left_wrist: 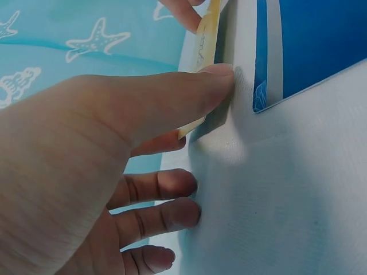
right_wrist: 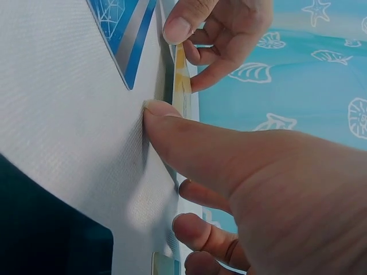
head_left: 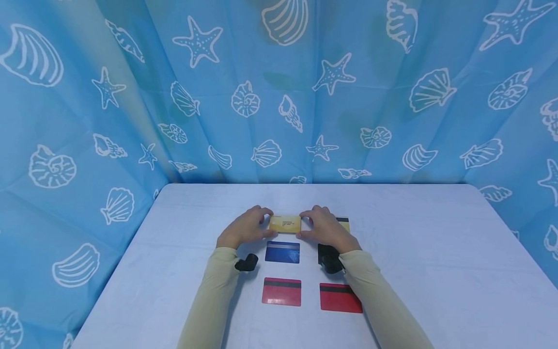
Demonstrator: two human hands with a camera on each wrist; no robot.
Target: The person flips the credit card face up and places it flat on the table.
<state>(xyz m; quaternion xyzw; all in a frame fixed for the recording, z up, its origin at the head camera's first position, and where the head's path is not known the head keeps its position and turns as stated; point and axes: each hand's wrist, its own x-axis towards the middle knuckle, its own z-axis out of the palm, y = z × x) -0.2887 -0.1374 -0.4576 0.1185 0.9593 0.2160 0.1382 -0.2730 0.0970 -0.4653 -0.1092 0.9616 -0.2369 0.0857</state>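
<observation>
You are grasping the yellow card (head_left: 285, 224) with both hands: your left hand (head_left: 247, 227) pinches it at its left end, your right hand (head_left: 324, 229) at its right end — in each, the thumb at the near corner, a finger at the far one. So the card lies between the two grips, its middle uncovered, just beyond the blue card (head_left: 282, 253) on the white table (head_left: 436, 242).

Narrow gap between yellow card (head_left: 285, 224) and blue card (head_left: 282, 253), curtain (head_left: 279, 121) beyond
</observation>
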